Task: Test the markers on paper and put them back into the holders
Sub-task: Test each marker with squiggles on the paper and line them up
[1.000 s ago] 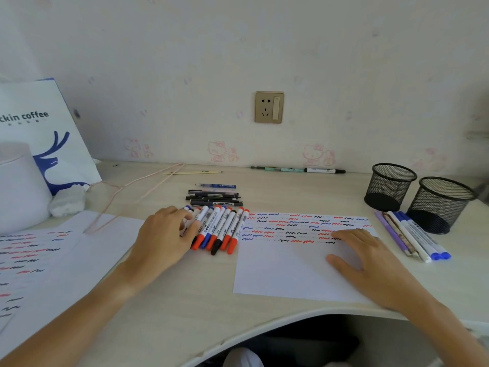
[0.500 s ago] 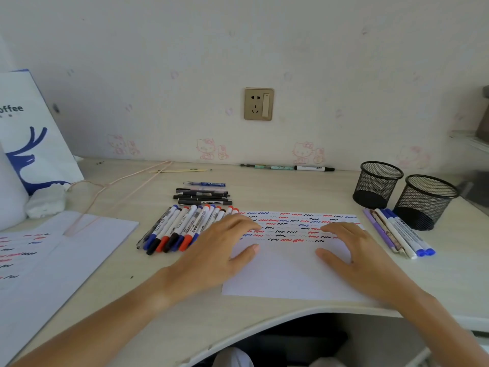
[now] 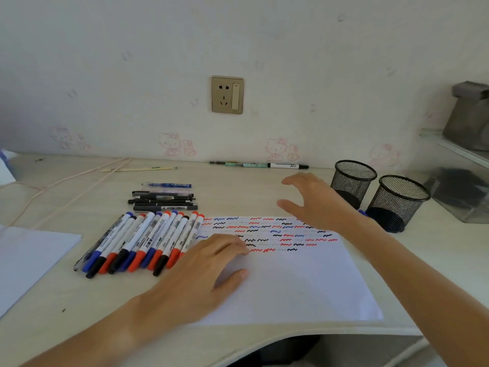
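Resting flat, the left hand [image 3: 203, 271] lies palm down on the near-left part of the paper [image 3: 304, 284], fingers spread, holding nothing; half a second ago it lay in much the same spot, and a second ago it was over the marker row.

Right hand [image 3: 315, 200]: lifted off the sheet since the last frame, where it lay flat on the squiggle rows. Now raised above the far edge of the paper, fingers open and curved, empty, reaching toward the far right of the desk [image 3: 238, 181].

Markers [image 3: 148, 239]: capped, side by side in a row on the desk, just left of the paper, caps red, blue and black. A second group of dark pens [image 3: 164, 201] lies behind them. Two mesh holders [image 3: 353, 182] [image 3: 399, 202] stand at the right; what shows of them through the mesh looks empty. A blue tip is just visible beside the right forearm near the holders; the rest is hidden.

Paper carries several rows of red, blue and black squiggles across its far half; near half blank.

Judgement: testing looks well advanced, returning not yet begun. The lifted right hand suggests a reach for the pens by the holders or a holder itself; cannot tell which.
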